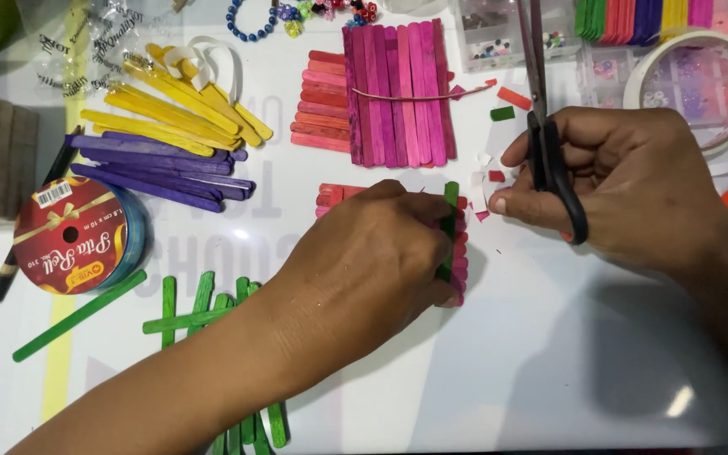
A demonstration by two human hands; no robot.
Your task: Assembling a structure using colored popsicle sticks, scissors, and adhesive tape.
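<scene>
A flat panel of red and pink craft sticks lies near the middle of the white desk, mostly hidden under the left hand, whose fingers press one green stick upright across it. Just to the right, the right hand has its fingers closed through the black handles of one pair of scissors, blades together and pointing away. Small paper scraps lie between the hands. Beyond sit one banded magenta bundle, yellow sticks, purple sticks, loose green sticks, one ribbon spool and one tape roll.
</scene>
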